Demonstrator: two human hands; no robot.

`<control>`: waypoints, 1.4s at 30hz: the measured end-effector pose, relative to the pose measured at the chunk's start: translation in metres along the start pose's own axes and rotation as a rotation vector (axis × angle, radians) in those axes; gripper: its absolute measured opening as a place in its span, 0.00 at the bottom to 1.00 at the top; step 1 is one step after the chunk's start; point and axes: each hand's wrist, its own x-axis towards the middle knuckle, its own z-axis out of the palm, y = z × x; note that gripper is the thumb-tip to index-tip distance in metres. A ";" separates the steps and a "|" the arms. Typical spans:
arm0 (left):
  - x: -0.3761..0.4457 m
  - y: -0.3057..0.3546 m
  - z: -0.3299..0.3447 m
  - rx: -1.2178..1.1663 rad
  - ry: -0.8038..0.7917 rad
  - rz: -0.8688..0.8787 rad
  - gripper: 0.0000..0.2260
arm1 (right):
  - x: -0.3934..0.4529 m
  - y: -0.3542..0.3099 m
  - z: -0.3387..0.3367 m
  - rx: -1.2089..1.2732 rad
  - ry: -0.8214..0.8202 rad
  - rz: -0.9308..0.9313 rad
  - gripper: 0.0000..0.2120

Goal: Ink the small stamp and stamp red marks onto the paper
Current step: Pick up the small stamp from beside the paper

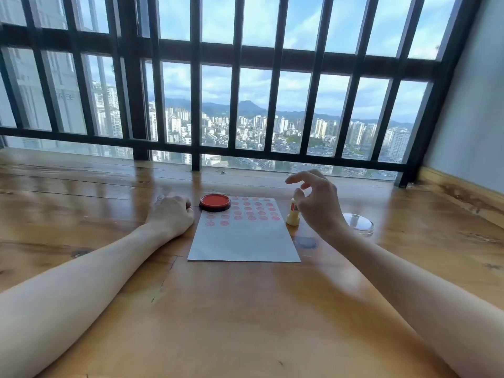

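On the wooden tabletop [245, 309] I see my left hand [170, 214] resting at the left, fingers clenched into a loose fist and grasping nothing, just beside the red ink pad [215, 202]. That pad sits on the far left corner of the paper [245, 241], whose far half carries rows of red marks [251, 211]. Beside the paper's right edge the small stamp [293, 215] stands upright. My right hand [317, 203] hovers over it, fingers released. Farther right lies a clear lid [358, 222].
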 end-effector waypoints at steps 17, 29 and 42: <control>-0.007 0.004 -0.002 -0.006 0.142 0.113 0.10 | -0.011 0.033 0.010 -0.173 -0.137 0.094 0.13; -0.012 0.016 0.009 -0.037 0.208 0.322 0.10 | -0.014 0.033 0.010 -0.159 -0.137 0.057 0.10; -0.019 0.025 0.017 -0.155 0.191 0.592 0.05 | -0.014 0.002 0.015 0.039 -0.014 0.011 0.08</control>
